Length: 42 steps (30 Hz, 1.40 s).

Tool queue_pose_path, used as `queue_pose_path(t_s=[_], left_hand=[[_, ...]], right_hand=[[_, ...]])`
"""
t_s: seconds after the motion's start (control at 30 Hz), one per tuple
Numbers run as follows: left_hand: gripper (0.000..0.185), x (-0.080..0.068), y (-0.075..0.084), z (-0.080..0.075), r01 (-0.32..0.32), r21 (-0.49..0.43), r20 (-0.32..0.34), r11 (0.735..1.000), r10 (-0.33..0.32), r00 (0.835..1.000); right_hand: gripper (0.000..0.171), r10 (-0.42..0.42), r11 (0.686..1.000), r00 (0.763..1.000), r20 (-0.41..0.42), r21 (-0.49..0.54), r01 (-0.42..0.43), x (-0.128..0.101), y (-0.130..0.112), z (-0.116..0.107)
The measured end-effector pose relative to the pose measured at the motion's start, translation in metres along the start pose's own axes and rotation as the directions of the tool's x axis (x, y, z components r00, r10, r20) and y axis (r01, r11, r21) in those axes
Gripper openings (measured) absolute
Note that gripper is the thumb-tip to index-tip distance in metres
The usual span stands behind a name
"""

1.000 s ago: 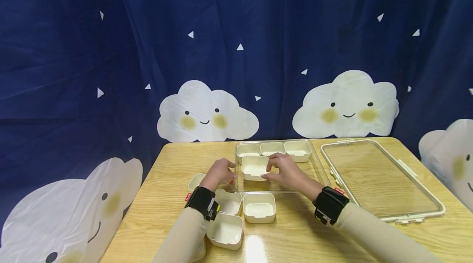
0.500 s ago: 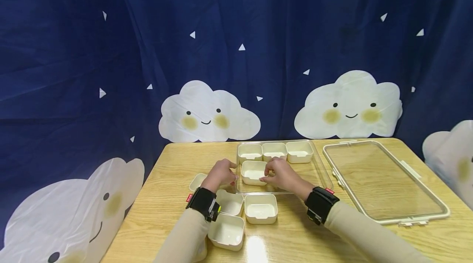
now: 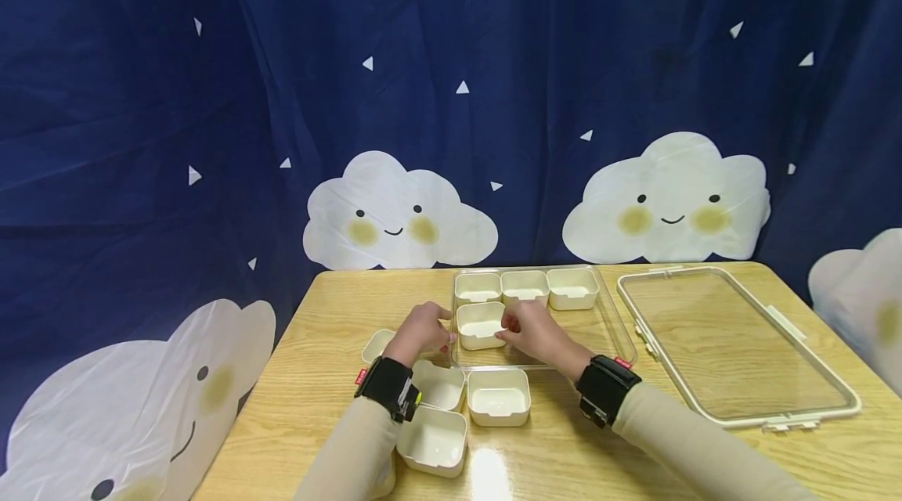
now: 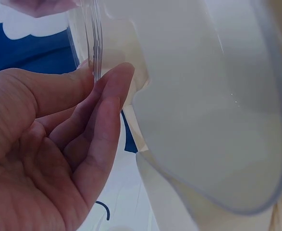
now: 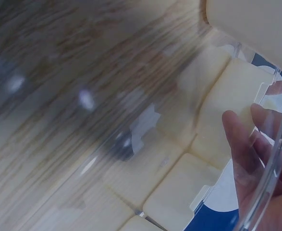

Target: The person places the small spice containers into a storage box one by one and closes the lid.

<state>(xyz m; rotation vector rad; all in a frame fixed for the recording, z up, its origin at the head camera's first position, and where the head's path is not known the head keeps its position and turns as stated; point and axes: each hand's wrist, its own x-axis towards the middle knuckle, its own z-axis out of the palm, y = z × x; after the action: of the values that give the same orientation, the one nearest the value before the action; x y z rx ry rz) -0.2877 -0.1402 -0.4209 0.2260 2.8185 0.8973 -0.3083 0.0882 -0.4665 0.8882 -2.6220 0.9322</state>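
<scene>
Beside three tubs [image 3: 524, 283], right fingers [image 5: 233, 131] tight on a fourth tub [image 3: 479, 324], left fingers [image 4: 108, 115] round the tray rim [image 4: 96, 43].

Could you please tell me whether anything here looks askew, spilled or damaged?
Nothing stands out: no spill or damage shows. Three bins line up in the tray, the right hand holds another, and the lid lies alongside.

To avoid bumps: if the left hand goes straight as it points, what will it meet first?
The left hand would first meet the clear box, whose wall it seems to pinch; beyond, depth unclear, perhaps the cream container in the right hand.
</scene>
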Motion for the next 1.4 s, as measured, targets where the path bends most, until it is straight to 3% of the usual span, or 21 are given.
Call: queue_pose_path(t_s=[0.23, 0.57, 1.4], left_hand=[[0.047, 0.0006, 0.0004, 0.0002, 0.006, 0.008, 0.003, 1.000, -0.006, 1.000], [0.044, 0.0010, -0.0013, 0.0019, 0.005, -0.005, 0.005, 1.000, -0.005, 1.000], [0.044, 0.0009, -0.0002, 0.0023, 0.004, 0.028, -0.002, 1.000, -0.004, 1.000]], right_hand=[[0.020, -0.033, 0.999, 0.999, -0.037, -0.007, 0.032, 0.0000, 0.0003, 0.0025], [0.013, -0.034, 0.999, 0.999, -0.017, -0.004, 0.034, 0.0021, -0.0032, 0.0054], [0.014, -0.032, 0.999, 0.999, -0.035, -0.004, 0.032, 0.0045, -0.0004, 0.0085]])
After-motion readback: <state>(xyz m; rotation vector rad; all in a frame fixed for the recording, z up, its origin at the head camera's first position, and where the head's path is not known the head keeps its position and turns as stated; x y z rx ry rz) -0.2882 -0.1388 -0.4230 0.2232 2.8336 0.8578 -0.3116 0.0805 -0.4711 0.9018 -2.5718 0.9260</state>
